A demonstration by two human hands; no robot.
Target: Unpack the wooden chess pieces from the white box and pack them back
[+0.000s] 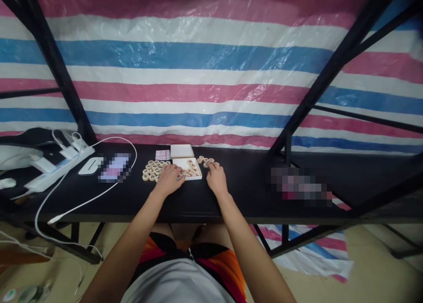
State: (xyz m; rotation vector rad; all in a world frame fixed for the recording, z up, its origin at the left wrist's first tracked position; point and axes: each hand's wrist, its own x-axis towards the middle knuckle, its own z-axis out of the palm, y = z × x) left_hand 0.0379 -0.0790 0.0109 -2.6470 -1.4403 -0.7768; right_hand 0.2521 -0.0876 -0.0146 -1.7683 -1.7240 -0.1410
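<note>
My left hand (170, 179) lies across the left rim of a shallow white box (195, 177), palm down, its fingers stretched apart over the box. Round Chinese chess pieces (191, 163) with red characters lie inside it. To the left, several dark-marked Chinese chess pieces (152, 171) are grouped in rows, partly covered by that hand. Right of the box, my right hand (217, 179) reaches its spread fingertips onto a small cluster of loose Chinese chess pieces (201, 159). What lies under those fingertips is partly hidden.
Behind the box are its white lid (181, 151) and a small pink-and-white card (162, 155). A phone (115, 167), a white cable (84, 201) and a power strip (59, 170) occupy the left. A blurred item (302, 186) lies right on the black table (198, 201).
</note>
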